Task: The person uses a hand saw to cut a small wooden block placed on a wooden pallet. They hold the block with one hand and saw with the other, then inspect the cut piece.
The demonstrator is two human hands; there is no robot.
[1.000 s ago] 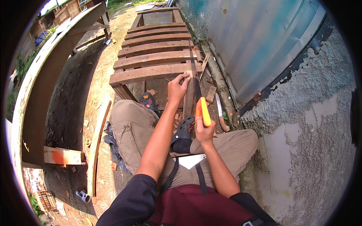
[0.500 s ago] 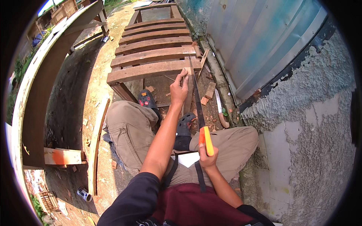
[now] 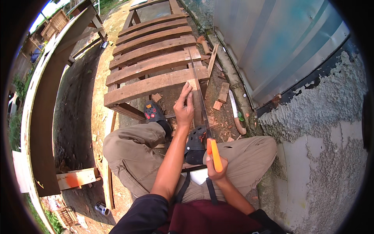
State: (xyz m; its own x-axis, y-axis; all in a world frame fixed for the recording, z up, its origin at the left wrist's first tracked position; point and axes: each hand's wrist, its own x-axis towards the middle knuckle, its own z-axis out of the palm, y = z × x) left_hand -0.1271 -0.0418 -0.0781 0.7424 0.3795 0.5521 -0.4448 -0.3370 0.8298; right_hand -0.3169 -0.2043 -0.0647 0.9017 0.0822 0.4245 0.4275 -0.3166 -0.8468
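Observation:
My right hand [image 3: 217, 168] is wrapped around the orange and yellow handle of a handsaw [image 3: 202, 107]. Its long dark blade points away from me, over the right ends of the nearest slats of a wooden slatted frame [image 3: 148, 86]. Close to the blade's left side, my left hand [image 3: 184, 108] grips a small pale piece of wood [image 3: 192, 84] at the nearest slat. Fingers partly hide that piece, and the blade's contact with it is hard to make out.
A knife with a wooden handle [image 3: 237, 117] lies on the ground at right, near wood offcuts [image 3: 223, 92] and chips. A metal sheet wall [image 3: 265, 46] rises beyond it. At left stands a long wooden bench-like structure [image 3: 44, 117]; a can [image 3: 102, 208] lies near it.
The view has shifted, so the frame appears lower and further left. The saw has slid slightly forward across the slats. Both hands keep their holds.

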